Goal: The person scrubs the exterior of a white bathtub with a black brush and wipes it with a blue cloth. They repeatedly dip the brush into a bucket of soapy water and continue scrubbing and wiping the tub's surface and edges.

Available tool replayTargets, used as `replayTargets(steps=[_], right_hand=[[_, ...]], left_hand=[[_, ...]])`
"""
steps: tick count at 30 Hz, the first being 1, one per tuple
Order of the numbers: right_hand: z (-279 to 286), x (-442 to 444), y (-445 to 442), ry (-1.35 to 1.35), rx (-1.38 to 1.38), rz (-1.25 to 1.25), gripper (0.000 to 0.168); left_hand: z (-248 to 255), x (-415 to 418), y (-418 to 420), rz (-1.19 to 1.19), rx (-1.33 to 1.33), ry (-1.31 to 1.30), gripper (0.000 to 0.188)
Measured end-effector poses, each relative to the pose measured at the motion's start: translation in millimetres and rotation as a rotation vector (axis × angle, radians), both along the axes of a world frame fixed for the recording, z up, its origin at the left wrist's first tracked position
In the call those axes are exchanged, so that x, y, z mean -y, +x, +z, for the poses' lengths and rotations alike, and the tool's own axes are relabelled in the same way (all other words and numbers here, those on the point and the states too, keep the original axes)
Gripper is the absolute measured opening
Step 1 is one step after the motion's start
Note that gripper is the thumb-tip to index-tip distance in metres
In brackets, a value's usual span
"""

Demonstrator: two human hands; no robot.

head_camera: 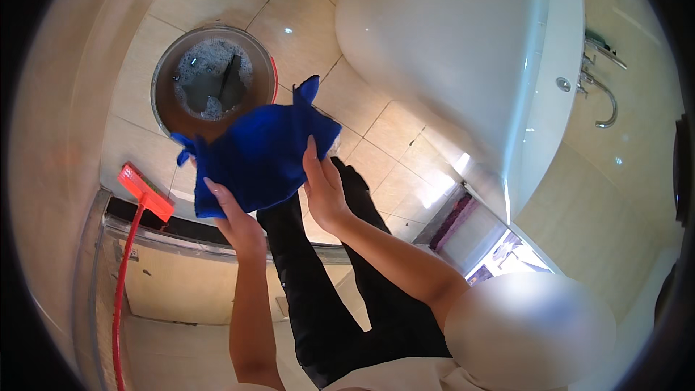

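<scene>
Stretched between both hands is a blue cloth point(255, 152), its upper corners twisted up into points. My left hand point(236, 214) grips its lower left side, thumb over the front. On the right side, my right hand point(323, 190) pinches it with the thumb on top and the fingers mostly behind. The cloth hangs over the near edge of a round bucket point(160, 106) and hides part of it. Inside the bucket is cloudy water with suds point(214, 65), and a dark object point(228, 76) shows at the surface.
A red broom or brush head on a red pole point(145, 193) leans at the left by a raised door sill point(190, 241). A white bathtub point(434, 27) bulges at the upper right, with a chrome tap point(605, 100) on the wall beside it. Beige tiles point(347, 92) cover the floor.
</scene>
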State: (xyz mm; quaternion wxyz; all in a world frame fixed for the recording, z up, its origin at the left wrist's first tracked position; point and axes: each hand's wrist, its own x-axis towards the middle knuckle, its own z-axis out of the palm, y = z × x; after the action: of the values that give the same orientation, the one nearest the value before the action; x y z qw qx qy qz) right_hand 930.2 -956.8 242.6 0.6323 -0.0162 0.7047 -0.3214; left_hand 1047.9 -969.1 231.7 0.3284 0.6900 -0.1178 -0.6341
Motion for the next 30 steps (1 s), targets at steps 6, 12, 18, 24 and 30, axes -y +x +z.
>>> replayTargets(steps=[6,12,18,24,30], right_hand=[[27.8,-22.5,2.1,-0.222,0.154,0.193,0.042],[44.5,-42.4,-30.5,-0.193,0.286,0.207,0.045],[78.9,-43.2,-63.8,-0.112,0.274,0.131,0.030],[173.3,-24.7,-103.0,-0.119,-0.033,0.021,0.030],[209.2,-12.8,-196.1,-0.881,-1.114,0.738,0.041]], left_hand=[[21.9,-45.1,-24.3,0.303,-0.686,0.210,0.057],[47.4,-80.3,-64.5,-0.002,-0.454,0.067,0.060],[86.8,-92.3,-105.4,-0.209,-0.287,-0.132,0.076],[145.0,-59.9,-142.1,-0.538,-0.188,-0.771,0.080],[185.3,-44.2,-169.7,-0.299,-0.474,-0.645,0.071]])
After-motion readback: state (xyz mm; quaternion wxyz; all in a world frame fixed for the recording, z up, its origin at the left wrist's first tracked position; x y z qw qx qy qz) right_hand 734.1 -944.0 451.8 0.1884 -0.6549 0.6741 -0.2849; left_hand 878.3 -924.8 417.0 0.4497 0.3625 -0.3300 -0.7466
